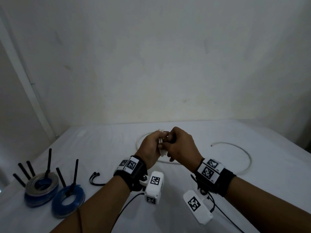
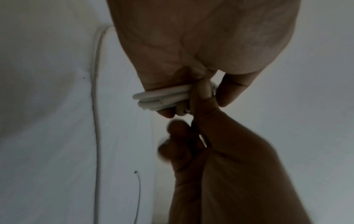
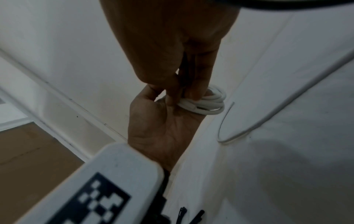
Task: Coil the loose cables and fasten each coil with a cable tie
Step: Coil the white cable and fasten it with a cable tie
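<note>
While your left hand [image 1: 149,147] grips the white cable coil [image 2: 162,99] above the white-covered table [image 1: 218,190], your right hand [image 1: 180,145] pinches its strands beside your left fingers. The cable's loose tail [image 1: 242,152] curves across the table to your right; two tied coils [image 1: 53,189] sit far left.

Both hands meet over the middle of the table, coils to the left, loose cable to the right.

The left hand [image 1: 149,147] and right hand [image 1: 180,145] hold a cable bundle [image 1: 161,147] between them above the table [image 1: 252,190]. The bundle's loose cable [image 1: 242,152] arcs across the table to their right. Two tied coils [image 1: 42,189] [image 1: 68,200] lie side by side at the near left. Spare cable ties [image 1: 96,178] lie between the coils and the left wrist.
</note>
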